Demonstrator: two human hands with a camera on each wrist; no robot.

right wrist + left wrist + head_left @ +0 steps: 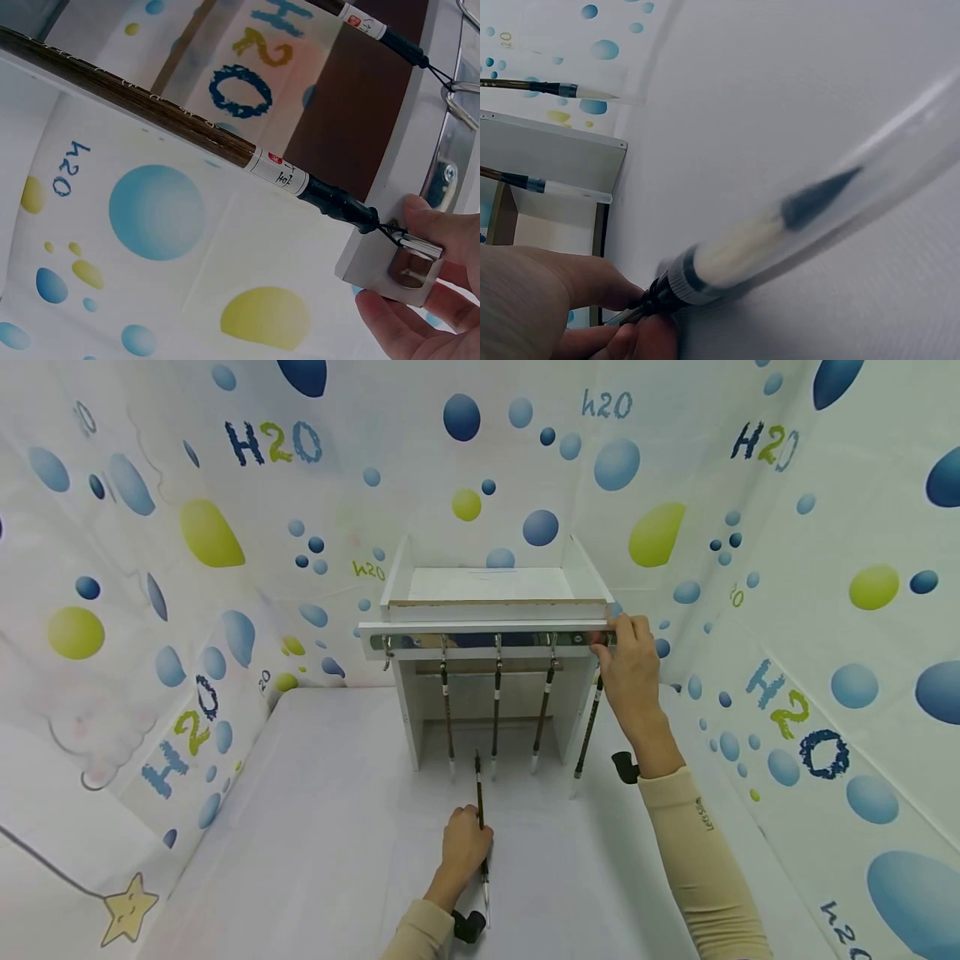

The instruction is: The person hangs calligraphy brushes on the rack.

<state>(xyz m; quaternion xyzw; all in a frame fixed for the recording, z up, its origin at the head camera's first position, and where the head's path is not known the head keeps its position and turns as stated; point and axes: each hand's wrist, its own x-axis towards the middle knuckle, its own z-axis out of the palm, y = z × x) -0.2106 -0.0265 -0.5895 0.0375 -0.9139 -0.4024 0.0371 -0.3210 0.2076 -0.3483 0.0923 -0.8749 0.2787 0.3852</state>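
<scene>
In the head view my left hand (465,843) pinches a calligraphy brush (480,789) low in front of the white rack, its loop end toward the rack. The left wrist view shows its pale bristles with a dark tip inside a clear cap (821,199), thumb and fingers just behind the ferrule. My right hand (632,672) grips the right end of the rack's hook rail (472,641), thumb in front beside the end hook (420,246). From that hook hangs a brush (281,175) by its cord loop. Several other capped brushes (497,702) hang along the rail.
The leftmost hook (387,652) on the rail carries no brush. A shallow white tray (491,585) tops the rack, which stands at the back of the white table (322,827). Walls printed with blue and green dots (465,506) enclose the back and sides.
</scene>
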